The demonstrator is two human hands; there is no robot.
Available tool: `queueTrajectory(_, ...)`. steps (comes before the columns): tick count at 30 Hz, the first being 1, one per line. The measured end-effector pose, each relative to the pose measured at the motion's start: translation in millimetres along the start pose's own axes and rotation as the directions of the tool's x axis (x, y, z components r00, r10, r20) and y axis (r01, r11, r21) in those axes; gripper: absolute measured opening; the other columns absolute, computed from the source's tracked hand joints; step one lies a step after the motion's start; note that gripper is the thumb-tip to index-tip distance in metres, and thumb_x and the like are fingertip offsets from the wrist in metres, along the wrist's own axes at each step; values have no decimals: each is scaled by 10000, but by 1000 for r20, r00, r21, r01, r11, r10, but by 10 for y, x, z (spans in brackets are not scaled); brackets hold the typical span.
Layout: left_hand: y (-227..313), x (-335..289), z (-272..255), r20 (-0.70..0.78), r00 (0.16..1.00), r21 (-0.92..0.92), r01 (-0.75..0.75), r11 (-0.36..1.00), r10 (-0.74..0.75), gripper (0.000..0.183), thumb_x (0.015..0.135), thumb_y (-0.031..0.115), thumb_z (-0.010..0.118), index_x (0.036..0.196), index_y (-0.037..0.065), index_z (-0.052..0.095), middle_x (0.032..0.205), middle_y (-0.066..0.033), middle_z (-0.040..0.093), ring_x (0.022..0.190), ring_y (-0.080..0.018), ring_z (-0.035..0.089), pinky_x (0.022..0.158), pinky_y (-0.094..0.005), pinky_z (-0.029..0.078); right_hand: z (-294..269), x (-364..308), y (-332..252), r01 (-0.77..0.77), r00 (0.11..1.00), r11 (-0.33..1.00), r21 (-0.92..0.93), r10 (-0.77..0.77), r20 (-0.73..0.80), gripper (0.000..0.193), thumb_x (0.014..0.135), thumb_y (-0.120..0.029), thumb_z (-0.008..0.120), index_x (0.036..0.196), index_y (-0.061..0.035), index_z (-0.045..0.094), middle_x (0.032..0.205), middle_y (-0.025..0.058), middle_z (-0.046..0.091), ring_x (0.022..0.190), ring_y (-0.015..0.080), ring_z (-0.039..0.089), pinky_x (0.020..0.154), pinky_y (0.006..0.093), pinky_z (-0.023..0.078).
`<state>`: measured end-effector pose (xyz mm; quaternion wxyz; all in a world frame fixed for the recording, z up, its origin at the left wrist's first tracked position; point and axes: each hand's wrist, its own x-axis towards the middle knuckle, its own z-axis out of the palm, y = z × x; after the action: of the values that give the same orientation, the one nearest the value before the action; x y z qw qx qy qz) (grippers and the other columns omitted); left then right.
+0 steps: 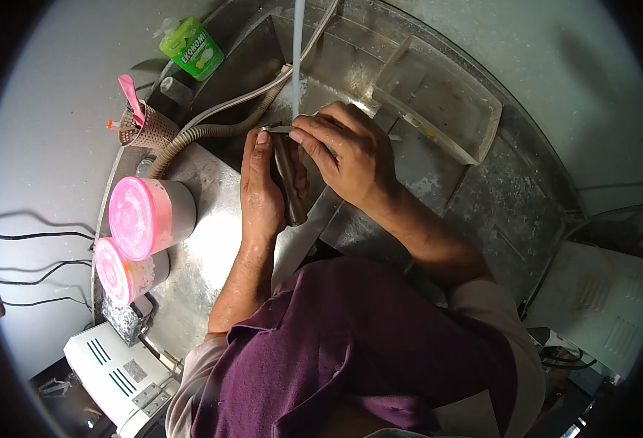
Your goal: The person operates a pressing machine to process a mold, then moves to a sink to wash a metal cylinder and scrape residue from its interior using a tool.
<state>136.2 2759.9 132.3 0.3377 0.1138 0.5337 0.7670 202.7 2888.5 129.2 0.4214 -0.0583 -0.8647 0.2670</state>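
My left hand [262, 191] is closed around a dark metal tool [289, 182] over the steel worktop [212, 248]. My right hand [351, 157] pinches its small tip. I think I am adjusting the tip; next needs steady, fine finger pressure.

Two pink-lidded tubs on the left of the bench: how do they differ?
The upper pink-lidded tub looks larger and sits closer to the left hand; the lower pink-lidded tub looks smaller and sits nearer the white device. The upper tub's wall looks cleaner and whiter; the lower tub's wall is greyer and speckled. Shared: both are round, pale-walled with pink lids, closed, side by side on the metal bench.
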Motion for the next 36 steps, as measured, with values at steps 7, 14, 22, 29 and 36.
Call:
queueTrajectory(7, 12, 23, -9, -21, 1000, 94, 21, 995, -19, 406, 1033, 443, 351, 962, 68, 489, 668, -37, 488, 487, -112, 462, 437, -257, 402, 146, -73, 53, -120, 992, 981, 152, 123, -7, 164, 857, -232, 695, 926, -84, 699, 787, 34, 593, 715, 214, 602, 606, 332, 496)
queueTrajectory(14, 232, 23, 9, 126, 991, -182, 68, 981, -45, 437, 1014, 452, 336, 982, 44, 487, 752, -43, 488, 473, -115, 415, 392, -247, 365, 50, 114, 169, -189, 972, 979, 83, 198, -127, 146, 860, -213, 701, 924, -82, 699, 810, 50, 636, 701, 234, 627, 607, 328, 498)
queueTrajectory(22, 207, -17, -34, 193, 979, -212, 105, 972, -63, 415, 1013, 442, 350, 933, 51, 466, 762, -47, 483, 498, -126, 452, 400, -256, 383, -117, 139, -32, 30, 999, 996, 80, -31, 17, 141, 832, -187, 731, 902, -65, 717, 793, 40, 655, 679, 189, 641, 587, 304, 501)
queueTrajectory(29, 183, -37, 88, -2, 1000, 33, -12, 999, 12, 346, 1021, 401, 384, 966, 71, 474, 760, -58, 511, 509, -122, 477, 435, -261, 414, -4, 142, -46, 1, 1000, 999, 47, 0, -20, 168, 863, -254, 695, 869, -87, 678, 802, 27, 618, 715, 213, 623, 601, 319, 500)
queueTrajectory(36, 185, 7, -23, 193, 962, -243, 237, 941, -192, 486, 1018, 501, 338, 916, 51, 491, 670, -33, 488, 432, -94, 447, 351, -228, 370, -62, 67, -92, -147, 989, 967, 209, 141, 43, 166, 877, -232, 690, 864, -79, 628, 780, 69, 615, 670, 249, 619, 571, 353, 492)
